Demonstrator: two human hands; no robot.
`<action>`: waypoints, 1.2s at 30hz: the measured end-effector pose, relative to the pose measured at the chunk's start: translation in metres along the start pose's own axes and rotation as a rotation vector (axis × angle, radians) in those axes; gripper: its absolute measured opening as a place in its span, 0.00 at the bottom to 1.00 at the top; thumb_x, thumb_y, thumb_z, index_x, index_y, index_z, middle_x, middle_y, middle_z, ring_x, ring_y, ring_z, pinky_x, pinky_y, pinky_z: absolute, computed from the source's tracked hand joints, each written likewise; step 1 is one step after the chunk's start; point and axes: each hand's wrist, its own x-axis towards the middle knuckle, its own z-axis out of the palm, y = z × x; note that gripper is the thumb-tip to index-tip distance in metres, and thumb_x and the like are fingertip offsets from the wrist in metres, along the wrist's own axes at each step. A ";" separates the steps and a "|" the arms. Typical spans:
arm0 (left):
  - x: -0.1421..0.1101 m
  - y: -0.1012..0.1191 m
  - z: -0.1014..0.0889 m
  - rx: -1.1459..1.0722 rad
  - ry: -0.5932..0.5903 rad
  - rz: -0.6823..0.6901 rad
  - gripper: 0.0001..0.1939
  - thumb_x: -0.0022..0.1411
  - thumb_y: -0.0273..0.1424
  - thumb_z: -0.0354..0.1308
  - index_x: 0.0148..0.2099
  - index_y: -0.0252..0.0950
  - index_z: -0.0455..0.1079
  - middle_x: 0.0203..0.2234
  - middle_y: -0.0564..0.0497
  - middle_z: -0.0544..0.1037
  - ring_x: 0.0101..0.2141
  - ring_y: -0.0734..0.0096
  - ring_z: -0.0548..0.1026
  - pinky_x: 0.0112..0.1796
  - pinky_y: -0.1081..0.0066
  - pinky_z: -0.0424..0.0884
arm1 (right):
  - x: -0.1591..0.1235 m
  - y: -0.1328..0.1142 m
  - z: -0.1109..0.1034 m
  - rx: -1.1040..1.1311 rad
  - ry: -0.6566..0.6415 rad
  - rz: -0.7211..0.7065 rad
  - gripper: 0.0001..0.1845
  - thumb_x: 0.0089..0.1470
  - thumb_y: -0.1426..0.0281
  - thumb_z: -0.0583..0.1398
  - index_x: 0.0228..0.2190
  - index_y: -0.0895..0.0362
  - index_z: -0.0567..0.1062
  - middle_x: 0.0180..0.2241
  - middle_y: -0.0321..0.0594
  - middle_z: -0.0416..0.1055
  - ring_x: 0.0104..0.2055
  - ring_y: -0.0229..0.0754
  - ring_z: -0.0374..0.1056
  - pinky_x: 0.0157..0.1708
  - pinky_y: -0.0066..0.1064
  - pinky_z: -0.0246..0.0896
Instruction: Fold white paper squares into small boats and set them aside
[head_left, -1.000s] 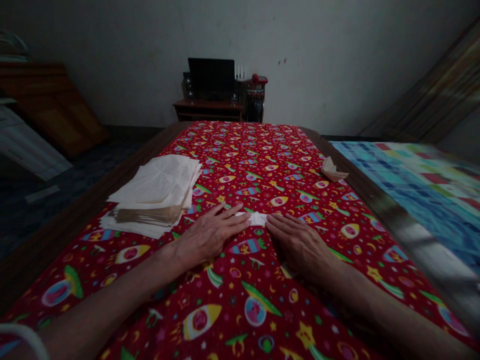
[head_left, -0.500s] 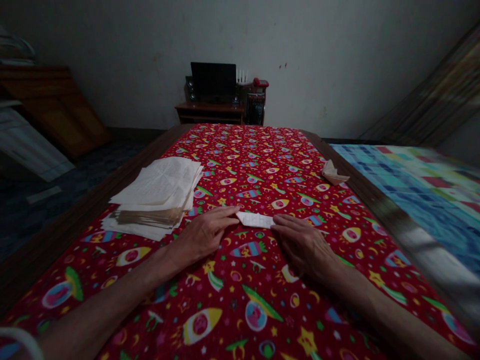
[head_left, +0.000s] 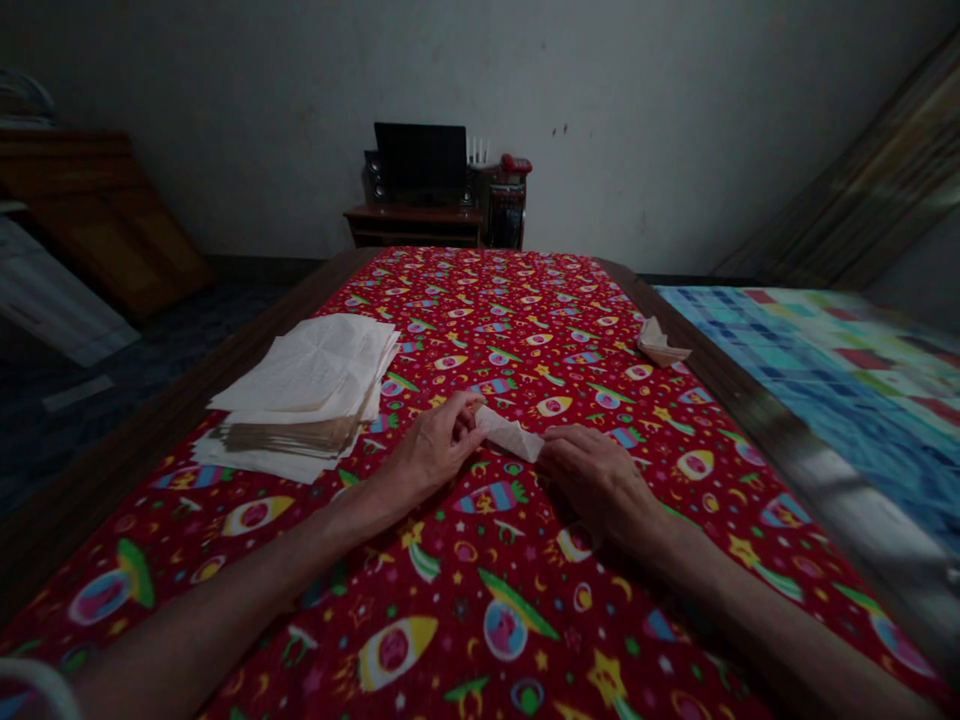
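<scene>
A small strip of folded white paper (head_left: pixel 510 434) lies between my two hands, just above or on the red patterned cloth. My left hand (head_left: pixel 442 435) pinches its left end between thumb and fingers. At the other end, my right hand (head_left: pixel 592 470) grips the paper's right corner, its thumb mostly hidden under the fingers. To the left rests a stack of square paper sheets (head_left: pixel 307 365), the top one creased. A folded paper piece (head_left: pixel 660 343) with raised points sits near the right edge of the cloth.
The red cloth (head_left: pixel 487 540) with rockets and stars covers a dark wooden table (head_left: pixel 772 420). Beyond its far end stand a monitor (head_left: pixel 421 160), speakers and a red telephone (head_left: pixel 516 163). A bed with a checked cover (head_left: pixel 810 370) is at right, a wooden cabinet (head_left: pixel 105 215) at left.
The folded paper has been turned and tilted, its left end now higher than its right. My left fingers have curled from lying stretched into a pinch. The view has shifted slightly.
</scene>
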 end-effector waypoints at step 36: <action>-0.010 -0.001 -0.005 -0.623 0.043 -0.229 0.23 0.50 0.36 0.65 0.47 0.34 0.67 0.35 0.49 0.76 0.36 0.69 0.76 0.37 0.70 0.73 | 0.001 -0.013 -0.018 0.245 0.129 0.258 0.09 0.58 0.67 0.56 0.29 0.57 0.75 0.27 0.38 0.73 0.27 0.36 0.67 0.26 0.26 0.59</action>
